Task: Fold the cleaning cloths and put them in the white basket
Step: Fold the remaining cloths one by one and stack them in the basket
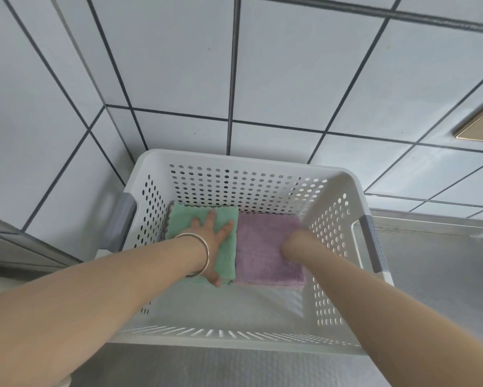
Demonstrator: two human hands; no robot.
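- Head view: inside the white basket (346,188), left hand (211,241) presses the green cloth (190,219) with fingers spread flat; right hand (293,241) meets the purple cloth (259,247) alongside, its fingers hidden, so I cannot tell their state.
- Both cloths look soft, light and limp; best taken by folded edges.

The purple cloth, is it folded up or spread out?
Folded: the purple cloth lies as a neat square with stacked edges inside the white basket.

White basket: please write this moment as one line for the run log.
white basket: holds both cloths | green cloth: folded, left hand flat on it | purple cloth: folded, beside green | right hand: on purple cloth, fingers hidden
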